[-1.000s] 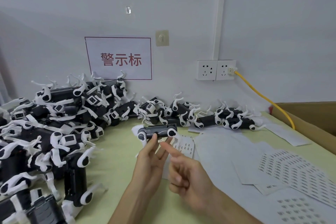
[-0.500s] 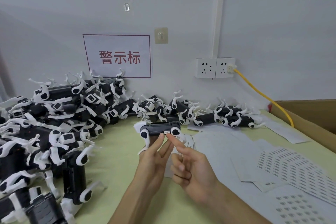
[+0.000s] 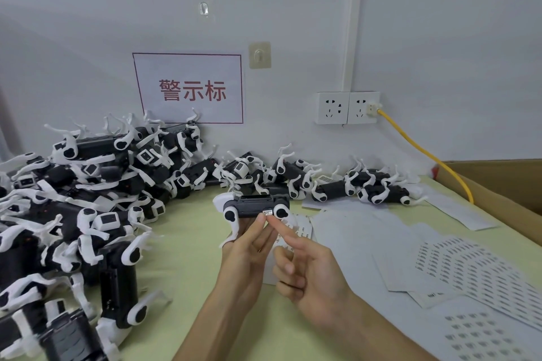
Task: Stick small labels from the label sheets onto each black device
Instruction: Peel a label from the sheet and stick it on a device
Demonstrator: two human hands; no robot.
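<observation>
Head view: left of our left hand (image 3: 246, 255) a heap of devices (image 3: 88, 184) covers the surface (image 3: 187, 243). That hand grips one black device (image 3: 253, 206) from below, its long axis running left to right above the fingertips. The small label (image 3: 267, 212) sits at its lower right edge. Our right hand (image 3: 308, 269), the nearer one, holds nothing; its straight index tip meets the label from below. Label sheets (image 3: 469, 267) lie further right, nothing between.

Right hand (image 3: 311, 275) now presses a label (image 3: 267, 212) onto the black device (image 3: 253, 206).
</observation>
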